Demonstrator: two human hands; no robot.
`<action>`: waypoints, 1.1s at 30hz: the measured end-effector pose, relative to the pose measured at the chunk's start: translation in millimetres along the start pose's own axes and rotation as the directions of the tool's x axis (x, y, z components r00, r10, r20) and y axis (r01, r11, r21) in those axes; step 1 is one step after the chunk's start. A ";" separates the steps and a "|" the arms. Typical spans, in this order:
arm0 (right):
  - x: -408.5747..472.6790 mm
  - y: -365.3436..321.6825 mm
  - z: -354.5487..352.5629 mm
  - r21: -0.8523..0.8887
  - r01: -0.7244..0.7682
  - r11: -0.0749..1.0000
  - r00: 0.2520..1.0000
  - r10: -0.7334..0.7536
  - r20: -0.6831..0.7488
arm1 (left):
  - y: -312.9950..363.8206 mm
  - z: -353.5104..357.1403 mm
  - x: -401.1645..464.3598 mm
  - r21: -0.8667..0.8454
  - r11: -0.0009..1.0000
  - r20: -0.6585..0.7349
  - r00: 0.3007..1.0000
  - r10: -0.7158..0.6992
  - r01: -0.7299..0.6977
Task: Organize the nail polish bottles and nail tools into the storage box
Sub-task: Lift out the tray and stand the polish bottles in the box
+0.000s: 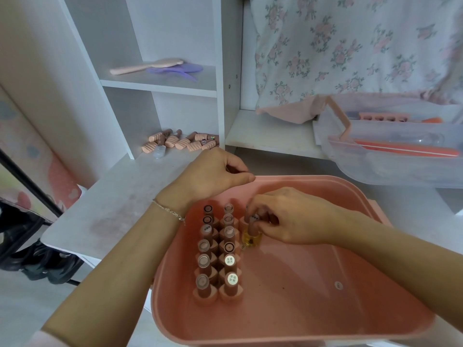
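Note:
A pink storage box (325,321) stands on the white table in front of me. Inside it, nail polish bottles (218,256) stand upright in two rows along the left side. My right hand (288,219) pinches the cap of a yellow-filled bottle (251,237), which stands at the head of a third row. My left hand (213,174) holds the box's far left rim, thumb lying along the edge. Several more pink bottles (180,142) lie on their sides in the low shelf cubby behind.
A clear lidded tray (390,159) with an orange nail file and pink toe separators sits at the right. A pink hairbrush (147,66) and a purple comb lie on the upper shelf. Floral fabric hangs at the back right. The table's left edge drops to the floor.

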State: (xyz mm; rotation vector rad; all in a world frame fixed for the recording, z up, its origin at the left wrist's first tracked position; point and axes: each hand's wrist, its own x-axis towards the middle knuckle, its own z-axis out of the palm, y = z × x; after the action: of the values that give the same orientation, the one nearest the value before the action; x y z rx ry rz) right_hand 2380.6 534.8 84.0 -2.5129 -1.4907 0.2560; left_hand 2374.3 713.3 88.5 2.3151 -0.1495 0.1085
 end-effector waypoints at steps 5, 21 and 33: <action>2.0 -1.3 0.2 0.019 0.001 1.000 1.000 -0.001 -0.007 | -0.6 0.0 -0.1 0.004 1.000 0.003 1.000 0.004 -0.004; 0.0 -4.0 -3.6 0.033 0.032 0.999 0.997 -0.029 -0.067 | 1.8 -1.4 -1.2 0.001 1.000 -0.013 1.000 0.005 -0.005; 5.0 10.5 -2.0 0.049 -0.036 0.998 0.992 0.042 -0.118 | -2.5 0.0 1.4 0.023 0.999 -0.067 0.998 -0.020 0.022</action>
State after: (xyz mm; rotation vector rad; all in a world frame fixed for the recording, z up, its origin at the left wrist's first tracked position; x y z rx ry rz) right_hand 2392.3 534.1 82.9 -2.4758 -1.3760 0.1422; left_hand 2376.0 714.9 86.9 2.3333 -0.0904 0.1779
